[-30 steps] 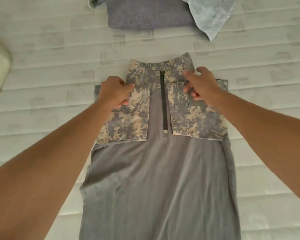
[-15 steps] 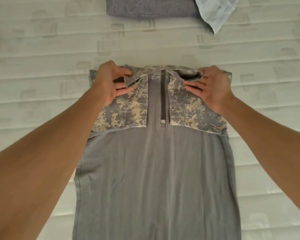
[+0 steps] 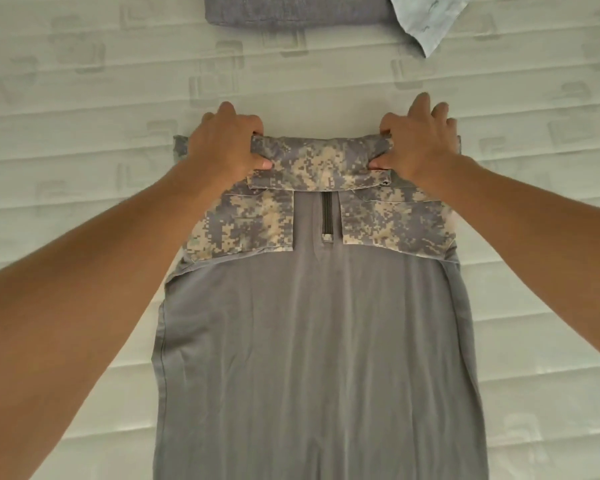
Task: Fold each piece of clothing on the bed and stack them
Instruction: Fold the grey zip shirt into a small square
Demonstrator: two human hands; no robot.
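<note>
A grey shirt (image 3: 312,358) with camouflage shoulders and a short zip lies lengthwise on the white bed (image 3: 84,188), its sleeves folded in. Its camouflage collar (image 3: 319,161) is turned down toward me over the chest. My left hand (image 3: 222,147) pinches the collar's left end, thumb on top and fingers behind. My right hand (image 3: 420,140) pinches the right end the same way. The shirt's hem runs out of the bottom of the view.
A folded purple-grey garment (image 3: 291,12) lies at the far edge of the bed, top centre. A pale blue cloth (image 3: 430,19) overlaps its right end. A pale object shows at the far left edge.
Both hands moved from the chest panels to the collar and folded it down toward me over the zip. The view shifted forward over the shirt.
</note>
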